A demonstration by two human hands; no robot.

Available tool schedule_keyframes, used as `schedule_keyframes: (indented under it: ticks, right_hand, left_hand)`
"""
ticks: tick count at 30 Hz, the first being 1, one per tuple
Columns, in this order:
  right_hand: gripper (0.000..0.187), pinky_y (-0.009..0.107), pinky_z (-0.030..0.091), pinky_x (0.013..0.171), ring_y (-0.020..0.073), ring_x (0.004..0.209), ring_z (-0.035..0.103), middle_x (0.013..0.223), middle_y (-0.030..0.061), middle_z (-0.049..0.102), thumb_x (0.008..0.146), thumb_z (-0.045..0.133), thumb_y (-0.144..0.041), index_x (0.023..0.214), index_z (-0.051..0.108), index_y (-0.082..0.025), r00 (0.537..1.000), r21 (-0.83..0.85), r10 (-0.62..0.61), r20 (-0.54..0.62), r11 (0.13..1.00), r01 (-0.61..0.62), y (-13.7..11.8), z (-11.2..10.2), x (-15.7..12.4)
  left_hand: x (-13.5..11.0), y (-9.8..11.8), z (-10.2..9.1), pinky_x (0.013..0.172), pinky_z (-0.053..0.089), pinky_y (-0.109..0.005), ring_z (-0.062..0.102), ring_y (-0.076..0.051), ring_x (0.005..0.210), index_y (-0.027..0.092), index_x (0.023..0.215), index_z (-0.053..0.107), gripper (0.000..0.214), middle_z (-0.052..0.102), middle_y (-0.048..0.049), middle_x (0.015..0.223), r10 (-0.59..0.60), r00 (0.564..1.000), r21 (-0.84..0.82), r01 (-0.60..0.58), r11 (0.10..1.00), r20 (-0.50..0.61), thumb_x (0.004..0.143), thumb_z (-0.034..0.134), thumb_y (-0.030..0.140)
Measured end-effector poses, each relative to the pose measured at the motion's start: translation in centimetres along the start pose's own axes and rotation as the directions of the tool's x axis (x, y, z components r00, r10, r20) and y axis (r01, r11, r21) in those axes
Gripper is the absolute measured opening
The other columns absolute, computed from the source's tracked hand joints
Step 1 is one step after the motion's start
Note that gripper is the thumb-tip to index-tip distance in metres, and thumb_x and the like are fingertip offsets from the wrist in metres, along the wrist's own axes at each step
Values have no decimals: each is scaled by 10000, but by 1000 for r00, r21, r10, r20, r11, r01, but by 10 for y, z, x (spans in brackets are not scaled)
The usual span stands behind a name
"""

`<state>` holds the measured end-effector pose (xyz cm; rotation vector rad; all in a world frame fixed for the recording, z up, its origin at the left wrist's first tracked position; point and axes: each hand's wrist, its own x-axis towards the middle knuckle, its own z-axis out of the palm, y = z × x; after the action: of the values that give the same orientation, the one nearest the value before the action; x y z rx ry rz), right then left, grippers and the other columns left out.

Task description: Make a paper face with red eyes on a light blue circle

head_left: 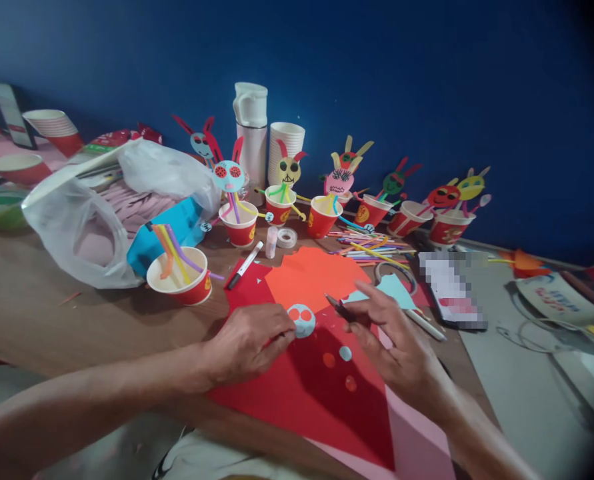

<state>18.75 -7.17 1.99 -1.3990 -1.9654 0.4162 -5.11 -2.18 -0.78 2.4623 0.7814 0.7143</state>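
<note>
My left hand (pixel 249 343) pinches a small light-blue paper face (pixel 302 321) with two orange eye dots, holding it over a red paper sheet (pixel 327 400). My right hand (pixel 389 337) is closed around a dark pen or marker (pixel 337 307) whose tip points toward the face. Three small loose paper circles (pixel 345 353) lie on the red sheet just below the face. An orange sheet (pixel 311 273) lies behind, overlapping the red one.
A red paper cup with bent straws (pixel 179 275) stands at left next to a plastic bag (pixel 101 207). A row of cups with paper monster faces (pixel 337 200) lines the blue wall. A marker (pixel 244 265), tape roll (pixel 287 237), loose straws (pixel 371 250) and a phone (pixel 449 290) lie nearby.
</note>
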Motion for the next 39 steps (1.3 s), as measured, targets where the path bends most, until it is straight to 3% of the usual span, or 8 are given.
schedule_keyframes:
  ticks: [5,9,15,19,23,27,30,39]
  right_hand:
    - [253,243,508,677,126,751,624,880,9,655,878,460,-245,1108,564,-263,997,181,72,20,981,-74,-7,5,12]
    - [271,205,450,505,91,502,531,646,-35,589,891,425,-300,1119,561,-250,987,195,160,14,968,-159,-1,12,14]
    - [236,238,474,687,154,810,620,886,-2,661,876,427,-339,1017,590,-243,966,72,244,83,966,-250,-5,23,5]
    - [269,222,485,683,150,805,634,894,-2,675,878,423,-333,1061,602,-248,973,117,201,109,970,-214,-8,27,2]
    - [299,222,479,603,142,674,637,812,-6,685,883,412,-348,1107,589,-256,971,79,200,134,974,-212,-8,26,0]
    - [244,212,435,504,134,546,605,633,-16,651,861,445,-378,958,607,-223,965,9,246,85,969,-248,-11,21,0]
    - [198,205,411,511,115,519,582,591,-29,629,839,489,-367,831,620,-218,983,-21,182,37,983,-181,-11,19,1]
    - [143,216,386,610,119,667,599,710,-20,657,841,520,-279,904,642,-242,998,-117,14,67,993,-7,-4,16,0]
  left_hand:
    - [9,-2,-12,664,435,-209,579,-115,736,162,898,596,221,639,-11,822,-271,963,-220,265,939,6,888,403,269]
    - [15,-2,-23,566,393,-200,497,-95,636,146,845,545,178,552,5,732,-431,900,-462,407,788,59,839,441,290]
    - [14,-4,-22,427,240,-170,268,-50,454,171,875,415,92,350,70,592,-401,877,-751,449,484,266,796,412,219]
    - [14,-4,-16,526,340,-174,400,-64,560,150,802,486,153,453,34,652,-387,904,-678,400,616,181,845,437,288]
    - [15,-8,-13,591,401,-193,519,-116,694,144,910,612,218,607,-17,794,-375,921,-534,372,759,108,836,468,290]
    - [15,-13,-11,612,442,-209,576,-141,725,147,1023,635,280,667,-38,871,-407,913,-422,386,820,44,811,489,256]
    - [14,-14,-11,629,464,-219,599,-147,731,127,1032,636,293,677,-57,884,-379,925,-333,356,873,-3,808,485,240]
    - [11,-16,-7,722,475,-219,623,-144,828,133,1041,623,258,676,-61,940,-182,983,-182,173,968,-33,837,474,187]
